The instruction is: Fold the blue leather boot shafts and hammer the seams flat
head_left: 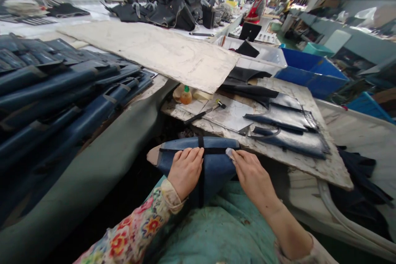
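A dark blue leather bag piece (pixel 216 169) with black straps crossing it rests on my lap, over a green apron (pixel 222 231). Its left end shows a pale, rounded tip. My left hand (pixel 187 169) lies over the middle of the piece, fingers together and gripping its upper part beside the vertical strap. At the right end, my right hand (pixel 252 171) pinches the edge near the horizontal black band. Something whitish (pixel 229 153) shows at its fingertips; I cannot tell whether it is a finger cover or a small held object. The thumbs are mostly hidden.
Stacked blue leather pieces (pixel 62 95) cover the left table. Ahead, a worn board (pixel 334 169) bears a black-handled brush (pixel 206 112), an orange bottle with green cap (pixel 186 95) and dark leather pieces (pixel 287 117). A blue bin (pixel 312 70) and a person in red (pixel 255 10) are beyond.
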Motion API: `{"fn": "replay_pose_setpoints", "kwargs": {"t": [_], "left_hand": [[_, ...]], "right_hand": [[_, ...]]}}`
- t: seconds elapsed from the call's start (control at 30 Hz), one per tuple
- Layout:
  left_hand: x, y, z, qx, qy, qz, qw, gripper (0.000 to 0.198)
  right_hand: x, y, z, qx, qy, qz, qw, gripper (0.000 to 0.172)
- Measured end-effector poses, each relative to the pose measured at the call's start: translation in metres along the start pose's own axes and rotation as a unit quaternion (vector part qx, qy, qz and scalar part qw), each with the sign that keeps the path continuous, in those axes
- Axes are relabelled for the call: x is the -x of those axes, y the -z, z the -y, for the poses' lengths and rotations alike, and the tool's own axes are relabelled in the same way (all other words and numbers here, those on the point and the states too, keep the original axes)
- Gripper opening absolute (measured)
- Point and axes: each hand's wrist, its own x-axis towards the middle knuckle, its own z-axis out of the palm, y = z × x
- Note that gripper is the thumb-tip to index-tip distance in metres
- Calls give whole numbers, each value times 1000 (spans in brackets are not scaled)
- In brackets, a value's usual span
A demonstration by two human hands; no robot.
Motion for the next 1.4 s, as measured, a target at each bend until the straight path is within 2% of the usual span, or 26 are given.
{"fn": "replay_pose_setpoints", "kwargs": {"t": [0.1,0.33,0.6,0.8,0.93,1.1,1.4], "left_hand": [[0,-2,0,7,4,4,1000,30],[5,-2,4,21,-3,7,1000,32],[23,9,24,-18,10,9,1000,34],[26,8,26,-15,16,4,1000,34],[29,12,31,-15,21,10,1000,33],[39,20,46,-35,32,9,999,33],[53,34,78,-47,80,26,995,31]], "right_hand": [[-10,-3,7,-7,-1,2,1000,31],[-19,-13,43,-66,39,24,997,34],[-39,-9,34,-187,85,47,978,29],[-49,-12,54,-135,141,37,980,31],[-55,-18,65,-113,173,58,977,30],[-64,-24,75,-123,197,69,970,29],[-84,-33,114,-131,234,89,959,30]]}}
